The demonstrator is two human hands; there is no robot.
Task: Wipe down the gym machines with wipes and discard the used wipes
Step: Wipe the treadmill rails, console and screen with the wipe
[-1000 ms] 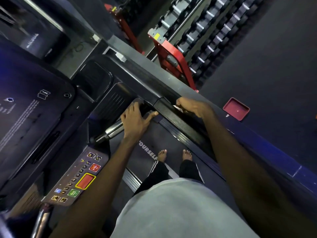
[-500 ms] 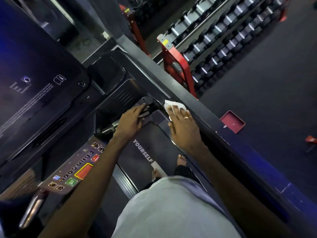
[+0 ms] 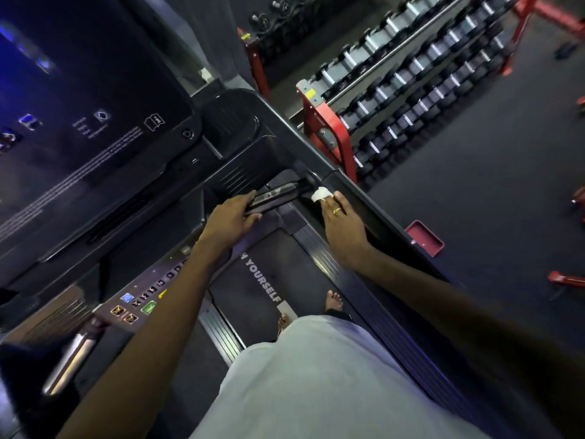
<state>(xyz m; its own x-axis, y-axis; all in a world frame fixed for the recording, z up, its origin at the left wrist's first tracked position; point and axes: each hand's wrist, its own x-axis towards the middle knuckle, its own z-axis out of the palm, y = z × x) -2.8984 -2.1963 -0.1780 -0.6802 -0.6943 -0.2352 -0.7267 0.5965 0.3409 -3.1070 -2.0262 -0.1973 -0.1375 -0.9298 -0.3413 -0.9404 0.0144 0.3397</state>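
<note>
I stand on a black treadmill (image 3: 272, 267) and look down at its console. My left hand (image 3: 229, 218) grips the black and silver front handlebar (image 3: 278, 194), fingers over it and thumb under. My right hand (image 3: 340, 220), with a gold ring, presses a white wipe (image 3: 321, 194) under straight fingers against the inner face of the right side rail (image 3: 357, 191), close to where the handlebar joins it. Most of the wipe shows beyond the fingertips.
The dark console screen (image 3: 79, 128) fills the left, with a lit button panel (image 3: 142, 301) below it. A red rack of dumbbells (image 3: 411, 74) stands on the dark floor to the right. A small red tray (image 3: 424, 237) lies beside the rail.
My right hand left its grip on the side rail and now presses the wipe flat, sliding it forward toward the handlebar joint. My left hand shifted from the silver part to the handlebar's black part.
</note>
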